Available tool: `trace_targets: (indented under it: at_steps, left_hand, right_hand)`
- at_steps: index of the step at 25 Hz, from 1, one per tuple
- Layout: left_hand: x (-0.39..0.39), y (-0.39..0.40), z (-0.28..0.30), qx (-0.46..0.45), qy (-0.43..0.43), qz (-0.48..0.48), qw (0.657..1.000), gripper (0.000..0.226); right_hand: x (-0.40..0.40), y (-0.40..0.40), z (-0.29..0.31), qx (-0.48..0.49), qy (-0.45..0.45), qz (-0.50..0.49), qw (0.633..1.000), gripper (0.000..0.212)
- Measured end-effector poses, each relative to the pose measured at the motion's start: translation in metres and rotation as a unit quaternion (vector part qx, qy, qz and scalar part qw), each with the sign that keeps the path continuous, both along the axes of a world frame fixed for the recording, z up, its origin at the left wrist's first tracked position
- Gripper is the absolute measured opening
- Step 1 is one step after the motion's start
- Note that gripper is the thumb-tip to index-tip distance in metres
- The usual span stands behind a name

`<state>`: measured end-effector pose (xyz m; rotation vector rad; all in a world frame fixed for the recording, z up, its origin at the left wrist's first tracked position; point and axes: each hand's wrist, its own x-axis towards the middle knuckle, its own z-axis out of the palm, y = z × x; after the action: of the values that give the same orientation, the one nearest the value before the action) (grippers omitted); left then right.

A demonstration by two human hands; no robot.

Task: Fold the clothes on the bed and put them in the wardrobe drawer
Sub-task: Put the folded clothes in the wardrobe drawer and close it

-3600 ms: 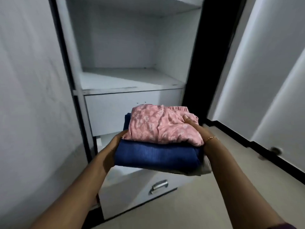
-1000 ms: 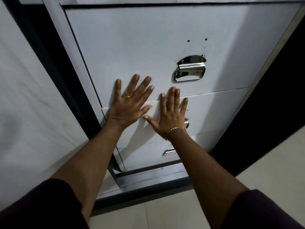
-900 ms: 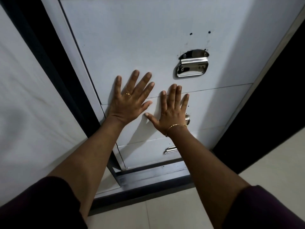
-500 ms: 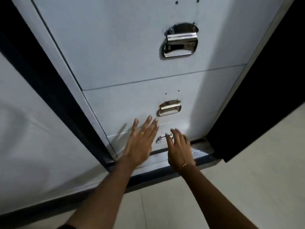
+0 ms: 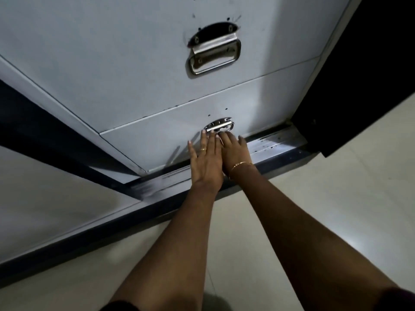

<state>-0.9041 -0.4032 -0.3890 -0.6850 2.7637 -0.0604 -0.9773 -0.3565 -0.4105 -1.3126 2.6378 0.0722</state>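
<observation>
The bottom wardrobe drawer (image 5: pixel 155 140) is white, has a small steel handle (image 5: pixel 219 126) and sits flush with the drawer above. My left hand (image 5: pixel 205 161) lies flat on its front with straight fingers, the tips just below the handle. My right hand (image 5: pixel 237 151) is beside it, partly under the left, and its extended fingers touch the front right under the handle. No clothes are in view.
The drawer above (image 5: pixel 112 75) is closed and carries a larger steel handle (image 5: pixel 214 52). A metal sliding-door track (image 5: pixel 276 143) runs along the wardrobe base. A white door panel (image 5: pixel 45 198) stands at the left, a dark door edge (image 5: pixel 359 75) at the right, and pale floor tiles (image 5: pixel 336 209) below.
Both hands slid down from the upper drawer fronts to the bottom drawer and closed in together at its handle. The stack of folded clothes I held earlier is out of sight.
</observation>
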Motion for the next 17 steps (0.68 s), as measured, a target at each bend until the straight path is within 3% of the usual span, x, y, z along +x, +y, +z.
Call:
trace_targets:
  at_steps: [5, 7, 11, 17]
  left_hand:
    - [-0.002, 0.0, -0.009, -0.03, 0.036, 0.0, 0.999, 0.097]
    - [0.002, -0.003, -0.012, -0.051, 0.038, 0.002, 0.998, 0.095]
    - [0.01, -0.006, -0.012, -0.072, 0.028, 0.023, 0.997, 0.093]
    - [0.022, 0.012, -0.002, -0.126, -0.006, 0.013, 0.992, 0.087]
  right_hand:
    - [-0.005, -0.001, -0.001, -0.04, 0.025, -0.026, 0.999, 0.056]
    - [-0.001, 0.004, 0.001, -0.022, 0.02, -0.014, 0.999, 0.064]
    - [-0.001, 0.006, 0.011, -0.075, 0.0, -0.041, 0.996, 0.094]
    - [0.007, 0.022, 0.019, -0.046, -0.032, -0.044, 0.997, 0.097]
